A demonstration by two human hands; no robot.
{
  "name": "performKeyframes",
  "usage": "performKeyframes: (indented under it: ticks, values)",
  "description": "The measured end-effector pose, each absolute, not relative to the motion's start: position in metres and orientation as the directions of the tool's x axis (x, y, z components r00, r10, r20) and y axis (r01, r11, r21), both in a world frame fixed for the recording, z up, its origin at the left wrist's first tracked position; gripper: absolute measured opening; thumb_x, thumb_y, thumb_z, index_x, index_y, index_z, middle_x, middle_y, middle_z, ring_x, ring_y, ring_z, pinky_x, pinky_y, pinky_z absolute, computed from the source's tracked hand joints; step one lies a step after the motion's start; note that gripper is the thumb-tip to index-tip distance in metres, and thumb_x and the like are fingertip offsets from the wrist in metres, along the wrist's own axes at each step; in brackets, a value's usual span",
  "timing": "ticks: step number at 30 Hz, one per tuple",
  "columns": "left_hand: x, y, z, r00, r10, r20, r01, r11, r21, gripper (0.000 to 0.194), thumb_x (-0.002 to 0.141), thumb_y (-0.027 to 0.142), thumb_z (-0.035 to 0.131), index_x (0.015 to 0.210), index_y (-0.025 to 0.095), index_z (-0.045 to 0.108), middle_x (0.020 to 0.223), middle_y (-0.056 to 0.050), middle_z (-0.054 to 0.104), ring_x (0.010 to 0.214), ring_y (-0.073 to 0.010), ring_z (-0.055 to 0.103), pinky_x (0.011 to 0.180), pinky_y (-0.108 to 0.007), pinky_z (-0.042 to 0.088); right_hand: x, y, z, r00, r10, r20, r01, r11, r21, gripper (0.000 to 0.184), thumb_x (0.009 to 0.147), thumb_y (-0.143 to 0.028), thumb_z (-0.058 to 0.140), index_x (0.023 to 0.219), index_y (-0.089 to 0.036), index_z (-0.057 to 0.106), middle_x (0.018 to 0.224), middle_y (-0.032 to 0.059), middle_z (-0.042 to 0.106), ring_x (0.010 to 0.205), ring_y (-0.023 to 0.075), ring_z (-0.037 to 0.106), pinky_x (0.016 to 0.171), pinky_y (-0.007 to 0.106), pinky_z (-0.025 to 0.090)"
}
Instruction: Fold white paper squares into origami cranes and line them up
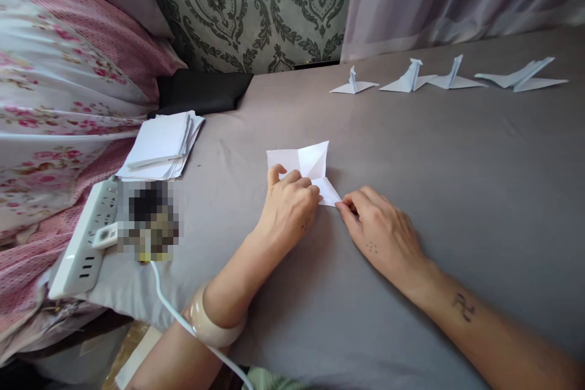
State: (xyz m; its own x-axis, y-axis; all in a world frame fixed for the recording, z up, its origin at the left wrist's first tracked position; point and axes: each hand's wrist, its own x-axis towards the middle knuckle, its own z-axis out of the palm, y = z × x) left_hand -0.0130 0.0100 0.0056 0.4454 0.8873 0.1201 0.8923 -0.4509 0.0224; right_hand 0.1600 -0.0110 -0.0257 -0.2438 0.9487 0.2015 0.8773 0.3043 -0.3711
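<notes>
A small white sheet of folded paper (314, 159), with crease lines across it, lies partly raised on the grey cloth. My left hand (292, 198) is over its near left part, fingers curled and holding it; the fingertips are hidden. At the paper's near right corner, my right hand (381, 219) pinches the tip between thumb and forefinger. The paper's upper edge stands up a little, and its lower left portion is covered by my left hand.
Several folded paper birds (409, 78) stand along the back right. To the left are a stack of white paper (159, 140), a black flat item (203, 90) and a white power strip (85, 244). A white cable (171, 304) crosses my left forearm.
</notes>
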Motion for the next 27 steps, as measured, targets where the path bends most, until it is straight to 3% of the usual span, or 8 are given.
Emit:
performKeyframes:
  ticks: [4,6,13,22,27]
  values:
    - [-0.013,0.011,0.006,0.447,0.887,0.115,0.892,-0.452,0.024,0.029,0.093,0.024,0.049,0.072,0.017,0.067,0.071,-0.003,0.067,0.076,-0.0193,0.053,0.092,-0.044,0.025,0.161,-0.010,-0.025,-0.276,0.937,0.214,0.815,0.346,-0.465,0.008,0.092,-0.021,0.054,0.087,-0.019,0.059,0.087,0.0021,0.062,0.076,0.0157,0.056,0.061,0.028,0.036]
    - [-0.014,0.010,0.006,0.440,0.889,0.124,0.895,-0.446,0.022,0.027,0.093,0.025,0.050,0.072,0.017,0.066,0.072,-0.004,0.067,0.079,-0.0205,0.054,0.091,-0.045,0.025,0.162,-0.010,-0.025,-0.347,0.907,0.240,0.773,0.421,-0.474,0.014,0.093,-0.014,0.050,0.092,-0.020,0.062,0.091,0.0031,0.062,0.084,0.0165,0.055,0.065,0.028,0.038]
    - [-0.025,0.009,0.005,0.370,0.904,0.215,0.912,-0.398,0.103,0.010,0.087,0.029,0.059,0.084,0.021,0.065,0.086,-0.005,0.070,0.091,-0.0246,0.054,0.090,-0.046,0.027,0.161,-0.017,-0.022,-0.486,0.846,0.218,0.779,0.532,-0.332,0.033,0.090,-0.001,0.040,0.096,-0.020,0.066,0.093,0.0065,0.061,0.088,0.0181,0.051,0.069,0.030,0.040]
    - [-0.016,0.007,0.007,0.349,0.918,0.190,0.926,-0.369,0.084,0.020,0.091,0.023,0.051,0.077,0.019,0.064,0.081,-0.005,0.069,0.088,-0.0230,0.054,0.087,-0.045,0.027,0.157,-0.019,-0.015,-0.517,0.840,0.165,0.799,0.542,-0.261,0.023,0.090,-0.009,0.042,0.097,-0.015,0.064,0.089,0.0080,0.055,0.084,0.0205,0.049,0.073,0.034,0.038]
    - [-0.016,0.007,0.005,0.350,0.915,0.200,0.923,-0.373,0.090,0.023,0.092,0.023,0.049,0.077,0.020,0.065,0.081,-0.004,0.070,0.088,-0.0224,0.054,0.088,-0.045,0.026,0.154,-0.022,-0.017,-0.529,0.828,0.186,0.803,0.559,-0.208,0.030,0.090,-0.015,0.043,0.114,-0.013,0.061,0.089,0.0080,0.053,0.083,0.0217,0.047,0.072,0.036,0.036]
